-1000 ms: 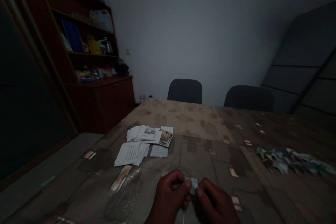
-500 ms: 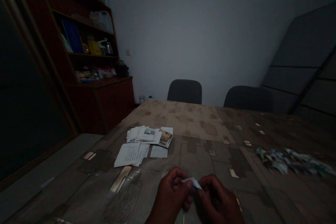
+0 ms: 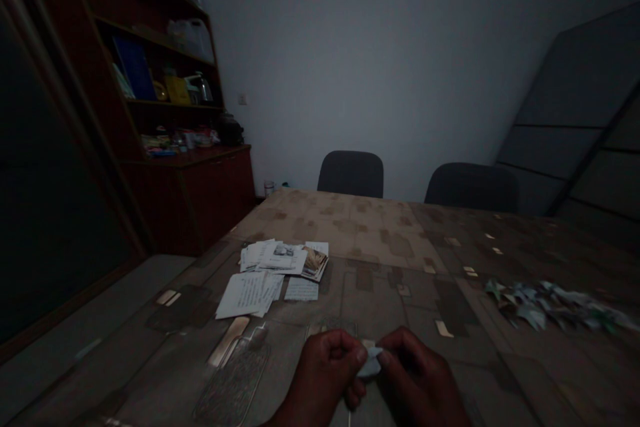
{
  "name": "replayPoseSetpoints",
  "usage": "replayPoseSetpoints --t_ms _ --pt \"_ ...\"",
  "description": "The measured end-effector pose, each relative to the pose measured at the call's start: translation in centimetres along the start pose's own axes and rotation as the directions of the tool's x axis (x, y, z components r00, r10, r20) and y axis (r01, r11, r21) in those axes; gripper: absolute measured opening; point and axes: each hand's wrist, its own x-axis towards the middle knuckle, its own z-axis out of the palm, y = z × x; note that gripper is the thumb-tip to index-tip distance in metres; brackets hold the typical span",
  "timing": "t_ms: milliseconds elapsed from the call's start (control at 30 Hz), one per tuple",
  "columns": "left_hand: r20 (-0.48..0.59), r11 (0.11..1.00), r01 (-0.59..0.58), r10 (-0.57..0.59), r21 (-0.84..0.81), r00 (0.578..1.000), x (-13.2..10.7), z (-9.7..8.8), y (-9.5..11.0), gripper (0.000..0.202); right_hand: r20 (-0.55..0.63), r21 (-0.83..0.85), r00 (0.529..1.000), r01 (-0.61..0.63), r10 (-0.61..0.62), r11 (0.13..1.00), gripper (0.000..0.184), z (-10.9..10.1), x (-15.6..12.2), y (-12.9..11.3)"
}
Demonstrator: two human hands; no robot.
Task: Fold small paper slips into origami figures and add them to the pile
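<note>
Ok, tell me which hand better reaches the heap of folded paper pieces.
The right hand, probably: the heap of folded pale green paper pieces lies on its side, farther from the left hand. Both pinch one small folded pale paper, so it would have to let go first.

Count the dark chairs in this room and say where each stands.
2. One dark chair stands beyond the table's far edge, a second dark chair to its right; others may be out of view.

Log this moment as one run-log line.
left hand: pinching pale folded piece | right hand: pinching same piece | nearby: loose papers
</note>
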Motion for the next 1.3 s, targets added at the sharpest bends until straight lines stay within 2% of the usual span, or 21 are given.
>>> replayPoseSetpoints --t_ms 67,267,333,500,733,900,1000,1100,1300 --pt "0.006 1.000 0.006 -0.006 -0.007 1.000 0.0 0.0 -0.1 0.045 0.021 0.035 1.000 -0.023 0.022 0.999 0.029 -0.1 0.1 -0.1" --pt "0.054 0.999 0.028 -0.026 -0.027 0.998 0.0 -0.1 -0.9 0.056 0.108 0.020 0.994 0.010 -0.012 1.000 0.029 -0.6 0.3 -0.2" --pt "0.060 0.999 0.037 -0.036 -0.020 0.998 0.0 -0.2 -1.0 0.058 0.131 0.054 0.991 -0.020 0.012 0.998 0.028 -0.6 0.3 0.0" --pt "0.049 0.999 0.031 -0.029 -0.035 0.998 -0.1 -0.2 -0.9 0.059 0.114 0.160 0.986 -0.142 0.125 0.977 0.027 -0.4 0.4 0.9" --pt "0.094 0.999 -0.007 0.011 -0.045 0.995 0.0 -0.5 -1.2 0.053 0.077 0.263 0.989 -0.139 0.123 0.955 0.034 0.2 0.1 0.6" --pt "0.072 0.999 -0.025 0.027 -0.027 0.997 -0.1 -0.4 -1.6 0.048 0.023 0.167 0.996 -0.089 0.087 0.982 0.033 0.6 -0.2 0.5" --pt "0.055 0.999 -0.035 0.035 0.004 0.998 -0.3 -0.2 -1.7 0.046 0.055 0.119 0.996 -0.080 0.074 0.990 0.032 0.4 -0.2 0.7" --pt "0.063 0.998 -0.048 0.047 0.029 0.997 -0.4 -0.2 -1.8 0.046 0.111 0.136 0.990 -0.098 0.083 0.986 0.035 0.1 0.0 0.7" --pt "0.061 0.997 -0.071 0.070 0.019 0.996 -0.3 -0.1 -2.0 0.045 0.131 0.186 0.982 -0.158 0.135 0.970 0.043 0.1 0.3 0.7"
